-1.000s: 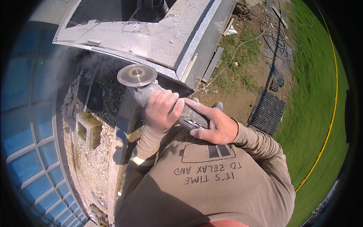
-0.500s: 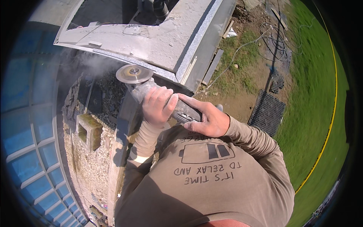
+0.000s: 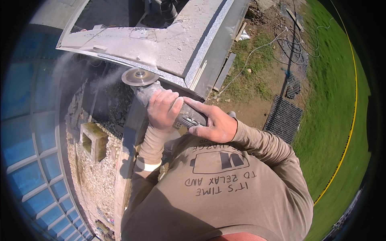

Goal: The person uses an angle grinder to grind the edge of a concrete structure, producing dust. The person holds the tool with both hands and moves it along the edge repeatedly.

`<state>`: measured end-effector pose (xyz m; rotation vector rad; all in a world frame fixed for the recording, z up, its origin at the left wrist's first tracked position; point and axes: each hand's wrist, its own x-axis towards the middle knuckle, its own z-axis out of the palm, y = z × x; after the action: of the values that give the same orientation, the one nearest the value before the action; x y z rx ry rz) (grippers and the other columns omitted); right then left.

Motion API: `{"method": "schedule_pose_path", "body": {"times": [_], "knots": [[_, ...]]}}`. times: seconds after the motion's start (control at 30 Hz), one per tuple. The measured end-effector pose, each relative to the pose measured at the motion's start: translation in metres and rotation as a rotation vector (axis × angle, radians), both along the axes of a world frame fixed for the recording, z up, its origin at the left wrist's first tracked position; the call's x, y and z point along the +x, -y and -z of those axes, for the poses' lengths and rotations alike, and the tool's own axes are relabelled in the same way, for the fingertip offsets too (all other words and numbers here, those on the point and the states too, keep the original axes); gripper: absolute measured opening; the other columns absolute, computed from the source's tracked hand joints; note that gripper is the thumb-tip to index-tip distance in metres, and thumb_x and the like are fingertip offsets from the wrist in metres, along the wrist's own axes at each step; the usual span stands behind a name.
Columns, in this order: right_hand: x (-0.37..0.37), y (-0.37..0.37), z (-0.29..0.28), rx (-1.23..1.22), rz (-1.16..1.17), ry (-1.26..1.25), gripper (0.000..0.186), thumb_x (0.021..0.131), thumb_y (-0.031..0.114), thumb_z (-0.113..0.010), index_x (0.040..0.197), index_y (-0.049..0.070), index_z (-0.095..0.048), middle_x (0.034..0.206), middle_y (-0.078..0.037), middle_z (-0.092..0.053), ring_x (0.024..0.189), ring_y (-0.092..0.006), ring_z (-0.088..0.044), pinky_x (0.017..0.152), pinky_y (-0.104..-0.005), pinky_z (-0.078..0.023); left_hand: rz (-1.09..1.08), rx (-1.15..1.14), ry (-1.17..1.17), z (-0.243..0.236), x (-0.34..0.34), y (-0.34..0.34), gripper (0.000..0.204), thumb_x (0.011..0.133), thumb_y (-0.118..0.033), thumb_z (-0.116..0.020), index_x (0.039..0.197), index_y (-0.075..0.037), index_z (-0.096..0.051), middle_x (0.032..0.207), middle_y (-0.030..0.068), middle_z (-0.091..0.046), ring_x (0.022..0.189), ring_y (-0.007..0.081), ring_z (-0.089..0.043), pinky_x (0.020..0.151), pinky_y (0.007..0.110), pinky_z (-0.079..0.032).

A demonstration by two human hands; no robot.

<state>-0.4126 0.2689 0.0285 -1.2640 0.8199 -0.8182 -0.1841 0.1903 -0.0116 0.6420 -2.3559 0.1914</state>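
Both my hands grip a dusty angle grinder (image 3: 148,93) with a round cutting disc (image 3: 140,76). My left hand (image 3: 163,108) is closed round the body just behind the disc. Wrapped round the rear of the housing is my right hand (image 3: 219,122), its thumb along the near side. The disc's far edge is at the speckled grey stone edging (image 3: 167,75) along the front of a concrete ledge (image 3: 169,46); whether it touches is hard to tell. Pale dust (image 3: 108,76) drifts off to the left of the disc.
A hollow concrete block (image 3: 94,140) stands on gravel at left, beside a blue-paned glass wall (image 3: 40,168). Right of the ledge lie a cable (image 3: 257,50), black mesh grating (image 3: 283,118) and a plank (image 3: 225,72). Yellow tape (image 3: 346,146) crosses the grass.
The grinder and both my hands have shifted slightly left along the stone edging. The dust cloud near the disc has thinned and spread left.
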Motion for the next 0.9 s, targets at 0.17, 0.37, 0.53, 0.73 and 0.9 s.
{"method": "schedule_pose_path", "body": {"times": [0.17,0.37,0.53,0.73,0.9], "knots": [[-0.018,-0.024,-0.013,0.043,-0.033,-0.033,0.086,0.091,0.017,-0.073,0.161,-0.007,-0.027,0.15,-0.025,-0.054,0.139,-0.0267,-0.052,0.117,-0.0357,-0.037,0.001,-0.005,0.031,-0.013,-0.011,-0.028,0.031,0.089,-0.016,-0.068,0.119,-0.016,-0.062,0.113,0.0054,-0.068,0.108,0.0277,-0.068,0.102,0.05,-0.051],[-0.028,-0.039,-0.021,0.053,-0.029,-0.084,0.088,0.091,0.019,-0.074,0.161,-0.006,-0.027,0.152,-0.026,-0.05,0.143,-0.0266,-0.047,0.118,-0.0347,-0.034,-0.013,-0.014,0.046,-0.018,-0.022,-0.044,0.03,0.09,-0.016,-0.068,0.119,-0.017,-0.062,0.114,0.0056,-0.069,0.108,0.0273,-0.068,0.1,0.049,-0.051],[-0.023,-0.031,-0.016,0.069,-0.033,-0.037,0.088,0.091,0.018,-0.073,0.161,-0.007,-0.026,0.147,-0.026,-0.055,0.138,-0.0256,-0.052,0.115,-0.0343,-0.038,-0.004,-0.002,0.046,-0.016,-0.017,-0.035,0.032,0.088,-0.015,-0.069,0.119,-0.016,-0.062,0.115,0.0057,-0.069,0.108,0.0277,-0.068,0.1,0.049,-0.051],[-0.011,-0.017,-0.005,-0.001,0.021,-0.023,0.085,0.089,0.019,-0.072,0.159,-0.009,-0.031,0.145,-0.027,-0.057,0.133,-0.0287,-0.058,0.113,-0.0354,-0.041,-0.003,-0.025,0.03,-0.005,-0.008,-0.02,0.032,0.088,-0.014,-0.069,0.119,-0.016,-0.062,0.117,0.0057,-0.069,0.109,0.0286,-0.068,0.103,0.051,-0.049],[-0.005,-0.008,0.0,-0.032,0.032,0.019,0.085,0.089,0.016,-0.071,0.159,-0.009,-0.03,0.144,-0.025,-0.058,0.131,-0.0246,-0.057,0.111,-0.0342,-0.043,0.003,-0.002,0.031,-0.002,-0.002,-0.01,0.033,0.089,-0.015,-0.068,0.121,-0.014,-0.063,0.117,0.007,-0.069,0.11,0.0294,-0.068,0.104,0.052,-0.049]]}}
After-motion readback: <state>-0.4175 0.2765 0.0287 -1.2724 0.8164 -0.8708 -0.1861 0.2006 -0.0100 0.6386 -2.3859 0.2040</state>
